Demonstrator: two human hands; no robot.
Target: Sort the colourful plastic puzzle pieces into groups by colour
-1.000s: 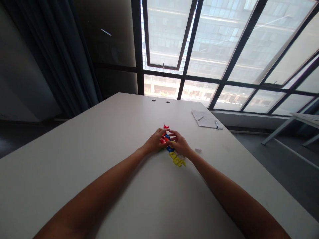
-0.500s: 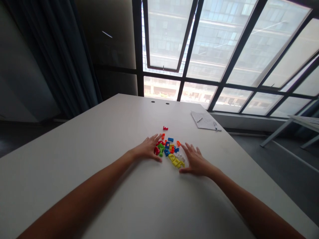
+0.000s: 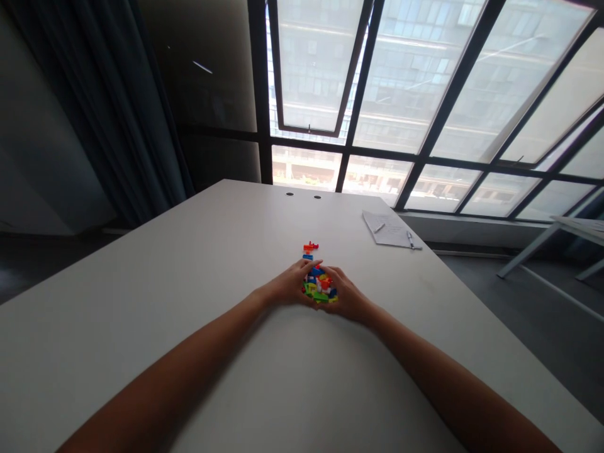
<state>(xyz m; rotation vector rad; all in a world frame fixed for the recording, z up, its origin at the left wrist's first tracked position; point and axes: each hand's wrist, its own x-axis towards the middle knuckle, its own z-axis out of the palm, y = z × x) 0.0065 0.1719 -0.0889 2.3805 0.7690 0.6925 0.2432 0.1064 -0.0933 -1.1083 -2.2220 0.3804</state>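
Note:
A small heap of coloured plastic toy blocks (image 3: 323,284), in red, blue, green, yellow, orange and white, is gathered on the white table. My left hand (image 3: 290,284) curves round the heap's left side, and my right hand (image 3: 350,298) cups it from the right. Together the hands press the blocks inward, with thumbs on the near side and fingertips almost meeting beyond. Parts of the heap are hidden by the fingers. Just past the fingertips lie a blue block (image 3: 307,257) and a red-orange cluster of blocks (image 3: 310,246), outside the hands.
Paper sheets (image 3: 391,234) with pens on them lie near the right edge of the white table (image 3: 236,239). Two dark round holes are set in its far end. Windows stand behind, a dark curtain (image 3: 108,107) hangs at left, and another table (image 3: 580,228) is at right.
My hands, spread apart on both sides of the scattered blocks before, have moved inward and closed round them. The blocks are now bunched tighter; a few have ended up beyond the fingertips.

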